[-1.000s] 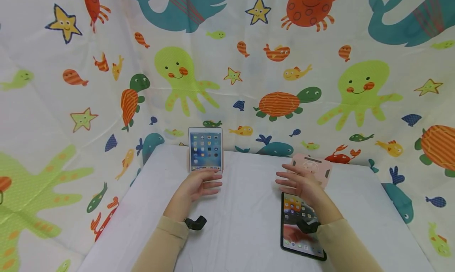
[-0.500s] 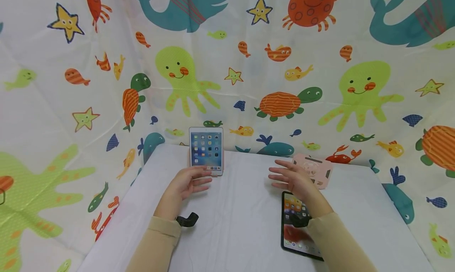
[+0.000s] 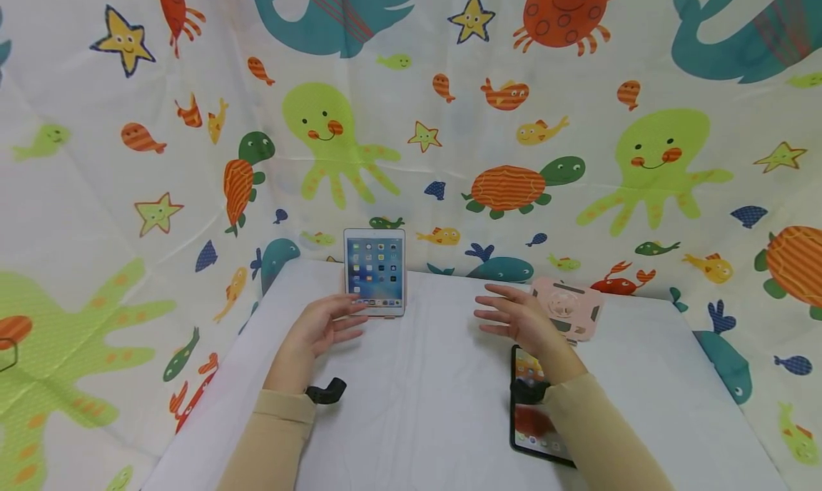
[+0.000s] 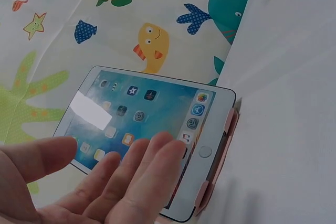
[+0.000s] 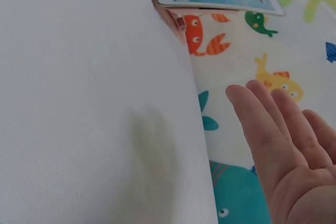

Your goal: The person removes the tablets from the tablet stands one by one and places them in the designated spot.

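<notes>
A white tablet [image 3: 375, 266] with a lit screen of app icons stands propped up at the back of the table, in a pink case whose edge [image 4: 227, 145] shows in the left wrist view. In front of its lower left corner hovers my left hand [image 3: 321, 327], fingers spread and holding nothing. My right hand [image 3: 526, 323] hangs above the table with loosely extended fingers, also bare. Beside it lies a pink case [image 3: 581, 305] with a round emblem. Below it, a larger black-framed tablet [image 3: 531, 437] lies screen up, partly hidden by the right wrist and forearm.
The table [image 3: 411, 405] is covered by a white cloth. Behind and left of it hangs a curtain [image 3: 411, 70] printed with sea animals. A black wrist mount [image 3: 327, 391] sticks out from the left wrist, another [image 3: 529, 392] from the right.
Both hands have drifted left, so the left fingers cover less of the white tablet's lower edge and the right hand has moved off the pink case. The tablets and case stay put.
</notes>
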`<state>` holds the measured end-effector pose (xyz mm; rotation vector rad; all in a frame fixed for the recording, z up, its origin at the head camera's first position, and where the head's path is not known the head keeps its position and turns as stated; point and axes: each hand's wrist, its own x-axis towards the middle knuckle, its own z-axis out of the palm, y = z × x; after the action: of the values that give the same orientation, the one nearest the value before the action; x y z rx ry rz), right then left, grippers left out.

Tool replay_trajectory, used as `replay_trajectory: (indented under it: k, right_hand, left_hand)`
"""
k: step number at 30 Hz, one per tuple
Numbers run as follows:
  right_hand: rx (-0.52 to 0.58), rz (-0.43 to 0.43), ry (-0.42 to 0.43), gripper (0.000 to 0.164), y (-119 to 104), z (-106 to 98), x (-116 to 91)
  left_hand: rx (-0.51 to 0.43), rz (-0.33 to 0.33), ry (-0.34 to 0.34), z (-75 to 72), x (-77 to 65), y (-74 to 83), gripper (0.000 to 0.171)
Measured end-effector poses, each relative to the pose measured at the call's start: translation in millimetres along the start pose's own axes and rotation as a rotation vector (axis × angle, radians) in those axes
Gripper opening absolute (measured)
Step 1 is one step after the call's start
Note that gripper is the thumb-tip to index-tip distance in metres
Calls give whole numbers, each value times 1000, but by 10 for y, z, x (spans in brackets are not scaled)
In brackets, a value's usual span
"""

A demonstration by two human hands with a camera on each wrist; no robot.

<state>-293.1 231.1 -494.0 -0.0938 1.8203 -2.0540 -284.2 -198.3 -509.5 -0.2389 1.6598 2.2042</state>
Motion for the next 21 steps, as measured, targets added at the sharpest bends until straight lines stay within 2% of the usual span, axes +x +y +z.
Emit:
replay_trajectory:
  k: [18, 21]
  right_hand:
    - [-34, -12, -23, 52, 4, 175, 169]
    - [-49, -14, -22, 53, 8, 195, 197]
  left_hand:
    - [17, 43, 46, -263, -33, 99, 58]
    - [46, 51, 48, -301, -37, 112, 58]
